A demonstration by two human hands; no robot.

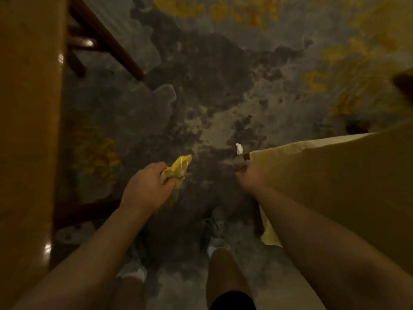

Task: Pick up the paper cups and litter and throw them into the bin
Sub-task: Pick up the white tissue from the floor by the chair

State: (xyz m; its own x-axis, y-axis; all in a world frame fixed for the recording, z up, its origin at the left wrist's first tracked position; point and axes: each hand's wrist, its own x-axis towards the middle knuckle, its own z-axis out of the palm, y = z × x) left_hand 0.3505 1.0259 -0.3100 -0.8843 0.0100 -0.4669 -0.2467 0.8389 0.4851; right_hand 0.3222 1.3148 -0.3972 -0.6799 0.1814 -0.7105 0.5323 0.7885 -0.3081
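My left hand is shut on a crumpled yellow wrapper, held out over the stained floor. My right hand reaches forward beside the corner of a cloth-covered table; it is blurred and its fingers point down toward the floor. A small white scrap of litter lies on the floor just beyond my right hand, near the table corner. No paper cup and no bin show in the head view.
A yellow-clothed table fills the right side. Another yellow table surface runs down the left, with dark wooden chair legs behind it. My feet stand on the mottled grey floor between them.
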